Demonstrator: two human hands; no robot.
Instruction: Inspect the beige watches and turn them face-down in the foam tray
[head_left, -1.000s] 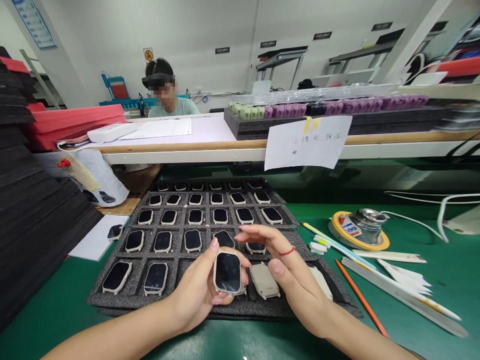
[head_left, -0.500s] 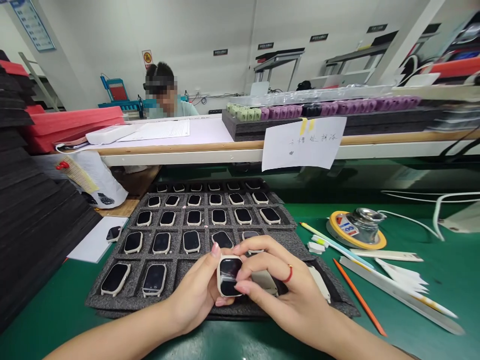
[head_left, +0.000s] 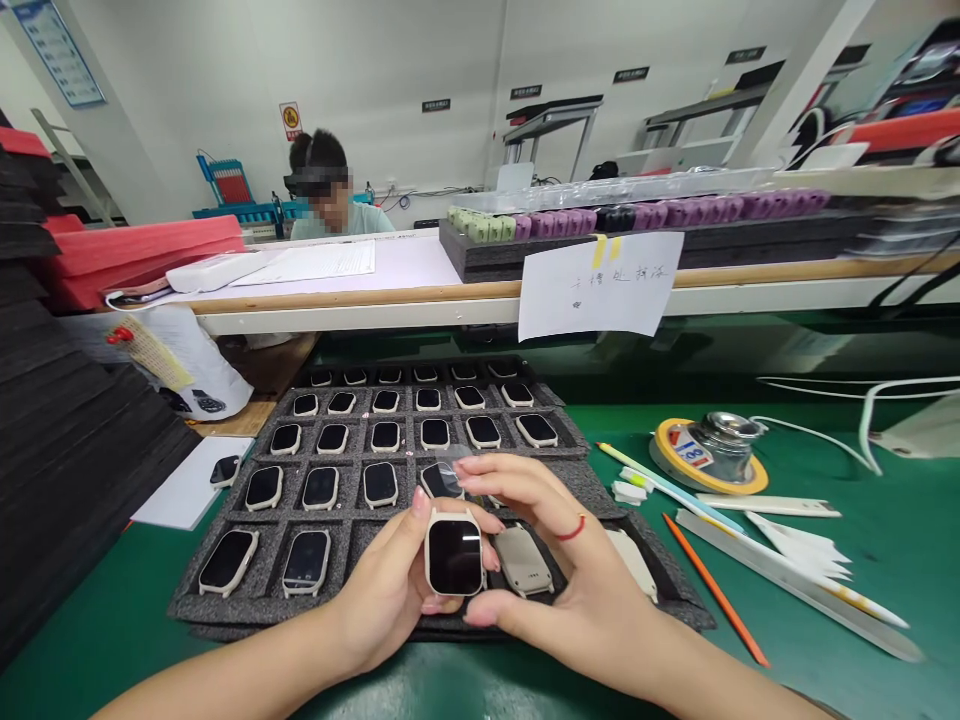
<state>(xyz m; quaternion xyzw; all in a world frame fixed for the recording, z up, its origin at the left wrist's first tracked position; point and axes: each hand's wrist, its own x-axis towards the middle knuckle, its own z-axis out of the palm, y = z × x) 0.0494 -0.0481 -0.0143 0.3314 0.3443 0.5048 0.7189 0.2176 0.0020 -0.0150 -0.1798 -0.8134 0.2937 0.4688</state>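
Observation:
My left hand [head_left: 390, 565] is closed around a pale beige smartwatch body [head_left: 454, 556], its dark screen facing up. My right hand [head_left: 551, 550] is beside the watch with thumb and fingers spread apart. At its upper fingertips shows a small clear film [head_left: 452, 462]; whether it is gripped or clings there is hard to see. Under both hands lies a dark grey foam tray [head_left: 341, 530] with rows of similar watches in its pockets. Just right of the held watch, one watch lies back side up [head_left: 523, 560], partly behind my right hand.
Right of the tray are a yellow tape roll [head_left: 667, 455] with a metal-topped glass jar [head_left: 727, 440], an orange stick [head_left: 716, 590] and white strips. Black foam sheets [head_left: 75, 480] are stacked at left. A shelf [head_left: 360, 312] crosses behind; another person [head_left: 330, 205] sits beyond it.
My right thumb and fingers have parted and lifted off the watch screen. A clear film now shows at the fingertips. The left hand still holds the watch, its screen more uncovered.

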